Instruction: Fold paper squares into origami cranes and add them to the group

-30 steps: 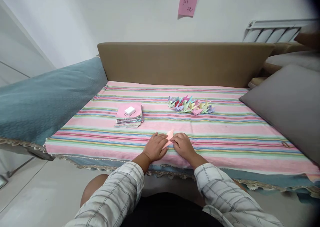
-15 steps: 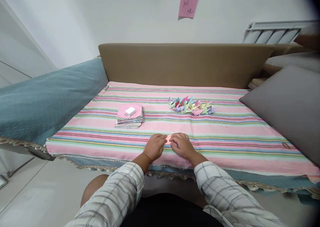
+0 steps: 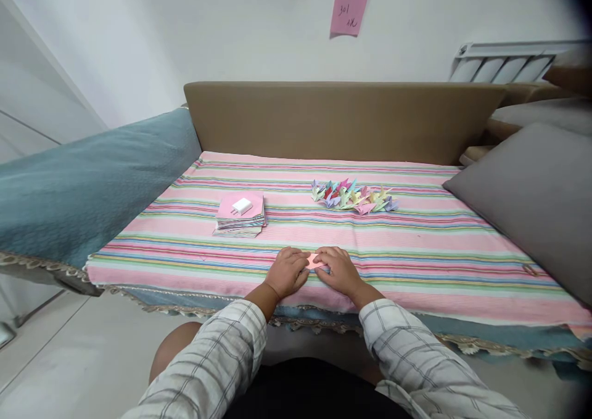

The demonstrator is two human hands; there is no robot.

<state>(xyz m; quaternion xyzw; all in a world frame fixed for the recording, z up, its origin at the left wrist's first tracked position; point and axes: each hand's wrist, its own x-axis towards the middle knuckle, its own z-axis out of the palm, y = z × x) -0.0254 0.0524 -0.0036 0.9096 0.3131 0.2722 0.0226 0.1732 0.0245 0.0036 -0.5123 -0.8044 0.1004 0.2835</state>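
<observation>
One small piece of salmon-pink paper (image 3: 314, 260), which I view from afar through the head camera, lies near the front edge of the striped cloth (image 3: 407, 246), midway between the hands. The left hand (image 3: 285, 274), palm down, grasps its left end with the fingertips; the right hand (image 3: 338, 270) grasps its right end, with thumb and bent fingers close together at the paper. I cannot tell whether either thumb reaches beneath it, since the fingers cover both ends. Beyond the left hand and to its left, I note a stack of square papers (image 3: 240, 223), pink on top, bearing a white plug (image 3: 242, 206) with its prongs turned to the left. Farther back and to the right of the stack, a cluster of paper birds (image 3: 354, 198) in many colours rests on the cloth, well apart from both hands. A grey pillow (image 3: 531, 191) borders the cloth at the right, a brown backrest (image 3: 342, 120) at the rear, and a pink note (image 3: 349, 10) hangs on the white wall (image 3: 231, 31) above
</observation>
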